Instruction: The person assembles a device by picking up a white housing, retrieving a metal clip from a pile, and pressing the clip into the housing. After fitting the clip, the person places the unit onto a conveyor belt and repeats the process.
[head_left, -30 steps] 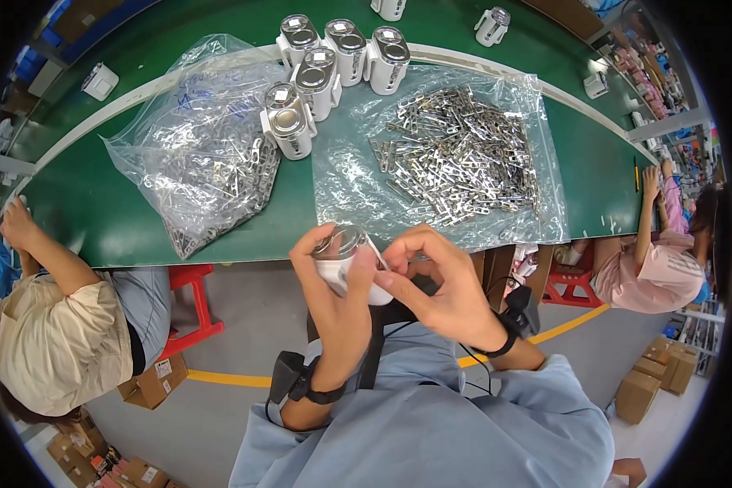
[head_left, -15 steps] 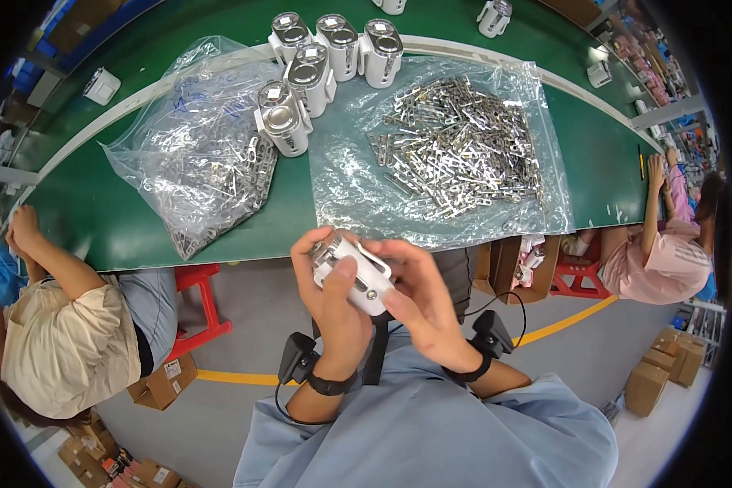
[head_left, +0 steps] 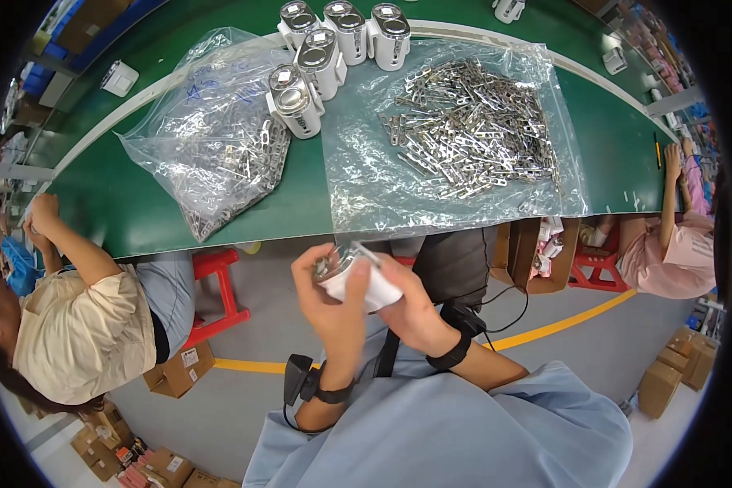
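Both hands hold one small white device (head_left: 384, 291) with a shiny chrome end, just off the near edge of the green table. My left hand (head_left: 331, 307) wraps its chrome end, the thumb pressed across its top. My right hand (head_left: 417, 313) grips the white body from the other side, and its fingers are partly hidden. Beyond my hands, a pile of small flat metal pieces with slots (head_left: 480, 126) lies on a clear plastic bag (head_left: 358, 199). Several like white devices (head_left: 317, 61) stand upright behind it.
A second clear bag (head_left: 220, 154) filled with metal pieces lies to the left on the green table (head_left: 98, 207). More devices rest beyond the pale curved strip. Co-workers sit at left (head_left: 85, 333) and right (head_left: 675, 252). An open carton (head_left: 549, 268) stands below the table edge.
The device has turned in my hands, so its face with the screw no longer shows. My right hand has shifted around the body. The whole view has moved slightly.
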A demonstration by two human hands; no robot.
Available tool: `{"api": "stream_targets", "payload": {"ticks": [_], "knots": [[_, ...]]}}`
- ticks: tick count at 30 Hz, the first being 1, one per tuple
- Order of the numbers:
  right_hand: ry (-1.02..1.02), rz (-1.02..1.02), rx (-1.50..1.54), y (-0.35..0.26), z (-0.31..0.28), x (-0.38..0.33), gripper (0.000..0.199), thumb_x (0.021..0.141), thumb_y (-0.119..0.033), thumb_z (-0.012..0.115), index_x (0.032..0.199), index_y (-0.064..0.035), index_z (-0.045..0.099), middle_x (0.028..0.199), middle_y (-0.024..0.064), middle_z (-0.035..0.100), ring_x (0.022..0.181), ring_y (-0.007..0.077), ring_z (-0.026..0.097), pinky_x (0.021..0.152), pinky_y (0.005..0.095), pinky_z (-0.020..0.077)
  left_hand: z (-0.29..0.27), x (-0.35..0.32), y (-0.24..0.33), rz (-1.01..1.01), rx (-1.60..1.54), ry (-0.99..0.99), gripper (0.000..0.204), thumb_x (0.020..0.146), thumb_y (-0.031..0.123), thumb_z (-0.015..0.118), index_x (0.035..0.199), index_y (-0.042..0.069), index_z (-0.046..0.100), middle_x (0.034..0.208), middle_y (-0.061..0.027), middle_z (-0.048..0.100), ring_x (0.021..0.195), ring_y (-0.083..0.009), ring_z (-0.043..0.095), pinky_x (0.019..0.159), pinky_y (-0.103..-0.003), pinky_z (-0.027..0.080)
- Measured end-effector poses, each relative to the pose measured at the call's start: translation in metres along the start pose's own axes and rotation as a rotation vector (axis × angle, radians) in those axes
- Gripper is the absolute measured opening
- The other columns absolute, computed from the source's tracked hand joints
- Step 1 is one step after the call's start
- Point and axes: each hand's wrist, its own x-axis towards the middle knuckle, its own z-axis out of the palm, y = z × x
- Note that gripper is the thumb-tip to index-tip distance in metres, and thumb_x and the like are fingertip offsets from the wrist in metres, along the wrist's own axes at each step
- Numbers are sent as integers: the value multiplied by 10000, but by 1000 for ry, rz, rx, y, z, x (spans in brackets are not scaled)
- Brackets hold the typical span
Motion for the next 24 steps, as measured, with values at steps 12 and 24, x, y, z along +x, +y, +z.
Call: {"api": "stream_targets", "payload": {"ticks": [12,24], "knots": [[69,469,133,4,-46,60,451,976,-520,364,1077,-181,644,882,-44,669,681,102,611,432,252,373,24,17,-29,154,233,38,483,902,75,611,1355,15,456,970,-56,558,879,-117,533,803,-261,440],[151,608,183,-4,-46,85,499,982,-562,375,1150,-176,642,1022,-26,695,821,118,673,557,259,500,45,17,-56,182,384,296,346,1016,165,413,1264,-16,574,1120,-88,616,905,-121,539,813,-273,449]]}}
